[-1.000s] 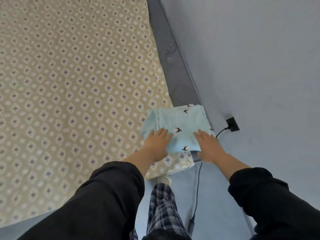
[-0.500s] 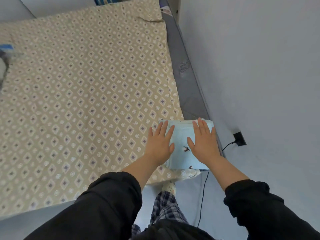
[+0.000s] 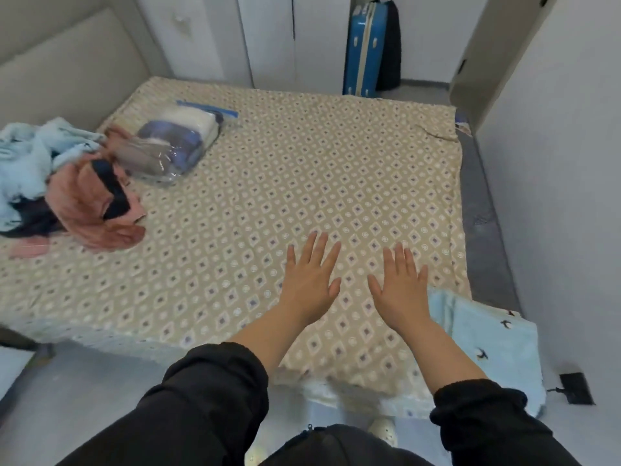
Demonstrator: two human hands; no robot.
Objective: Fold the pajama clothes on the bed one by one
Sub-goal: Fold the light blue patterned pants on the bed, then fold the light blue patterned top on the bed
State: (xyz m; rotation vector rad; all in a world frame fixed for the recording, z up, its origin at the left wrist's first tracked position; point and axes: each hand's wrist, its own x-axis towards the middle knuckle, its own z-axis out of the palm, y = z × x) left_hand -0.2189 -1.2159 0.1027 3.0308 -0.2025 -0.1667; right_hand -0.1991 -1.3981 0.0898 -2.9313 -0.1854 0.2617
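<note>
Left hand (image 3: 311,280): flat over the bed (image 3: 268,183) by its near edge, fingers straight and spread, holding nothing.
Right hand (image 3: 400,287): alongside, fingers apart too, empty.
Folded blue pajama (image 3: 494,348): near right corner, beside the right forearm.
Unfolded pile (image 3: 67,183): left edge.

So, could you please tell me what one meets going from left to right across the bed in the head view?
Heap of unfolded clothes → clear plastic bag of folded items → left hand → right hand → folded light blue pajama piece with bird print.
</note>
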